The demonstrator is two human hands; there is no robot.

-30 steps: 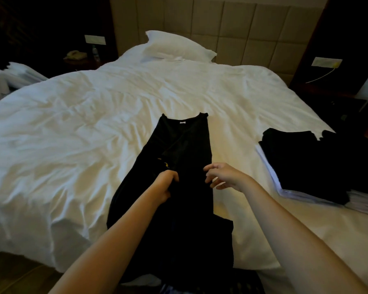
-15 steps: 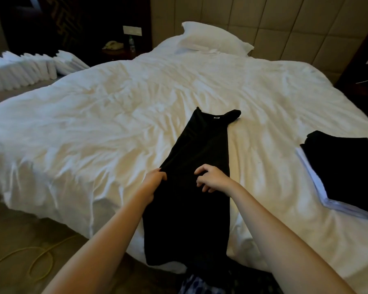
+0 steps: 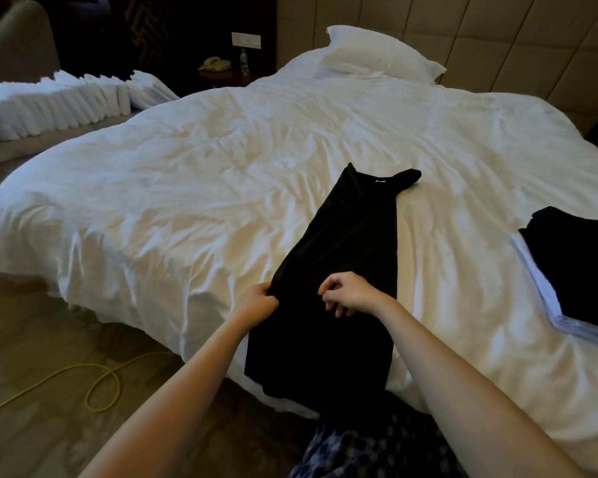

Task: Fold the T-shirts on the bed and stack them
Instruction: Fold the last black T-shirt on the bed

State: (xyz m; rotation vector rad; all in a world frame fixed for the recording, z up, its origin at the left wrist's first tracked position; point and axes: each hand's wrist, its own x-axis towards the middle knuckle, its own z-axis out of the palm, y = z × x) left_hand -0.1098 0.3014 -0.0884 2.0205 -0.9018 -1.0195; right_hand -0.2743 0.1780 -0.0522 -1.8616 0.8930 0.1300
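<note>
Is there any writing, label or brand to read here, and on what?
None can be read.
White neck tag in the folded black T-shirt: too small.
Label on the small plastic bottle by the beige telephone: blurred.

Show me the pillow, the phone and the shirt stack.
pillow (image 3: 377, 55): head view, middle of its top.
phone (image 3: 214, 63): head view, on its body.
shirt stack (image 3: 580, 270): head view, on the black top shirt.

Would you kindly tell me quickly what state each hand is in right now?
Left hand: grips the left edge of the black T-shirt.
Right hand: fingers curled over the shirt; whether it holds fabric cannot be told.
</note>
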